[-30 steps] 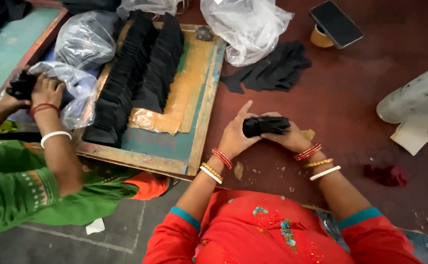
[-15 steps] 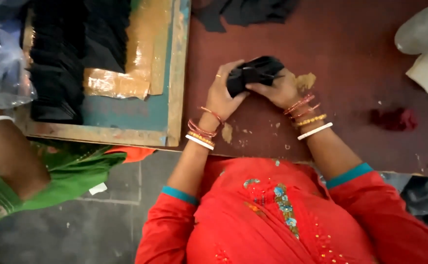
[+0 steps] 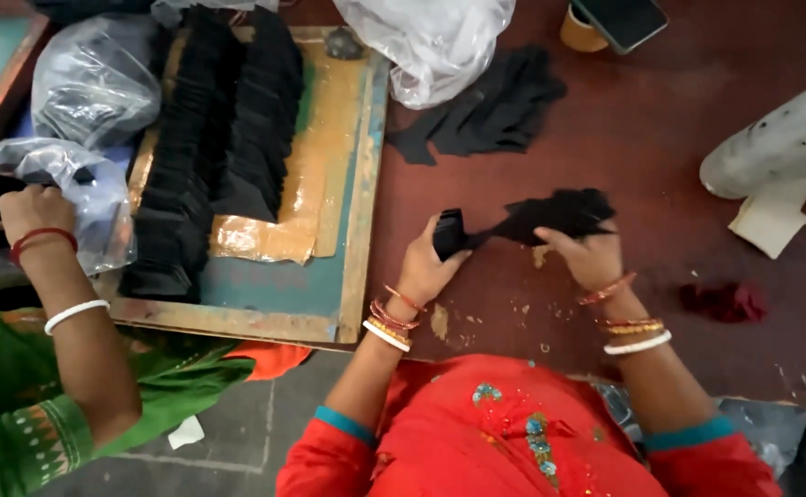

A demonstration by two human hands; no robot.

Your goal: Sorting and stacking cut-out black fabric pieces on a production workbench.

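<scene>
Both forearms reach forward over the dark red surface (image 3: 661,138). Left hand (image 3: 429,267) grip closed on the bunched end of one black fabric piece (image 3: 550,216); right hand (image 3: 590,258) pinches its spread end, cloth stretched between them just above the surface. Two rows of stacked black fabric pieces (image 3: 223,138) lie on the wooden board (image 3: 329,248) left of them.

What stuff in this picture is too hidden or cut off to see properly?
Head view, the only one:
- Black cloth piece: its folded end is buried in the left hand, and the right hand covers part of it.
- Phone: cut off by the top edge.
- Plastic bag: crumpled film blurs its contents.
- Co-worker's hand: the dark thing it holds runs off the left edge.
</scene>
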